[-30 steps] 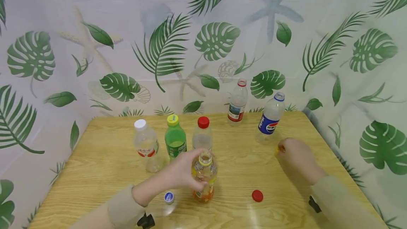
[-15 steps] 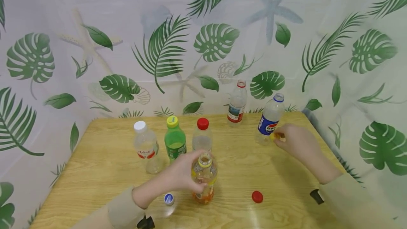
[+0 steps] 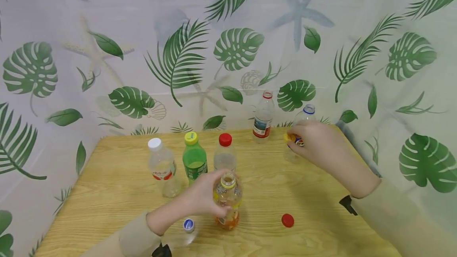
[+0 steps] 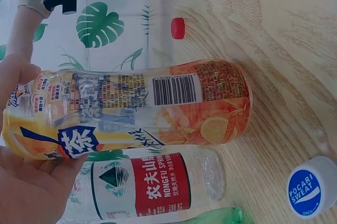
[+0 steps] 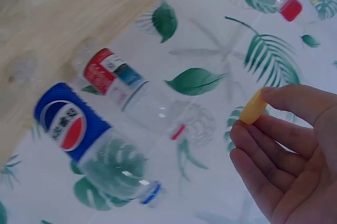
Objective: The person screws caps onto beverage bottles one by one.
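Observation:
My left hand [image 3: 205, 195] grips an uncapped tea bottle [image 3: 228, 205] with a yellow neck ring and an orange label, upright on the table. Between thumb and fingers, my right hand [image 3: 315, 142] pinches a yellow bottle cap [image 5: 254, 108]. In the head view that hand is in front of an uncapped Pepsi bottle [image 3: 309, 110] and hides much of it. The right wrist view shows the cap apart from the Pepsi bottle. Right behind the tea bottle stands a red-capped water bottle [image 3: 225, 154].
On the wooden table [image 3: 257, 185] stand a white-capped bottle [image 3: 163, 169], a green bottle [image 3: 194, 160] with a yellow cap, and an uncapped red-ringed bottle [image 3: 263, 120] at the back. A red cap [image 3: 287, 220] and a blue-and-white cap [image 3: 189, 225] lie near the front.
My right hand has risen from the table beside the Pepsi bottle and moved left, in front of it, carrying the yellow cap. The left hand keeps its grip on the tea bottle.

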The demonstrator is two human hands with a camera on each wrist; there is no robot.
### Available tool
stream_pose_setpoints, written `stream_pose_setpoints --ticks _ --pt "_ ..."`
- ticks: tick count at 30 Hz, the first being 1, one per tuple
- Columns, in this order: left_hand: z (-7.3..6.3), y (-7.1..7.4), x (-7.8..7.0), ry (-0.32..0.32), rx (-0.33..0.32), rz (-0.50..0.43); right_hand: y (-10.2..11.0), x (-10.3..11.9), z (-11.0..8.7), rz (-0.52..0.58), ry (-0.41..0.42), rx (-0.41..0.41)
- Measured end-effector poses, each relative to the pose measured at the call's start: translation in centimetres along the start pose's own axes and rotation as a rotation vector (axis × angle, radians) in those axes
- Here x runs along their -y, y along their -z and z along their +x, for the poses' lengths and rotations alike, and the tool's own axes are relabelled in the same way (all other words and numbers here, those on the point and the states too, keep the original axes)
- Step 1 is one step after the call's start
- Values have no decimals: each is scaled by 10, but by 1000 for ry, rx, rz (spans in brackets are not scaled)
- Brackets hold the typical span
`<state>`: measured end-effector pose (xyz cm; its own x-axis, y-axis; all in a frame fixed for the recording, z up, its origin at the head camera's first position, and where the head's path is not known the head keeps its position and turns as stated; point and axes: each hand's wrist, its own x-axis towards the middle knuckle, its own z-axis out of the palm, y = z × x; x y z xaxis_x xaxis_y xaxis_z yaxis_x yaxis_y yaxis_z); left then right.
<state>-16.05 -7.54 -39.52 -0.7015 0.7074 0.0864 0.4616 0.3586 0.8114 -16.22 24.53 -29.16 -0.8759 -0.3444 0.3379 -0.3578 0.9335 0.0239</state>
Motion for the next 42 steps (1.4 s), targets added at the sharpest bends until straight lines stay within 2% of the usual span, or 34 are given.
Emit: stream_pose_setpoints --ticks 3,8,12,17,20,31,42 --pt "0 0 0 0 4 -7 10 15 6 8 15 10" --pt "0 0 0 -2 2 -1 21 37 16 3 101 -37" --pt "0 0 0 -3 0 6 28 54 21 -13 182 -117" --pt "0 1 2 -11 -5 20 34 75 25 -13 322 -256" --pt "-1 1 3 -14 -6 12 34 86 23 -5 373 -297" --pt "-1 -1 4 -17 -10 -13 30 112 9 39 416 -254" --pt "-2 0 4 -10 -10 5 21 128 1 67 466 -144"
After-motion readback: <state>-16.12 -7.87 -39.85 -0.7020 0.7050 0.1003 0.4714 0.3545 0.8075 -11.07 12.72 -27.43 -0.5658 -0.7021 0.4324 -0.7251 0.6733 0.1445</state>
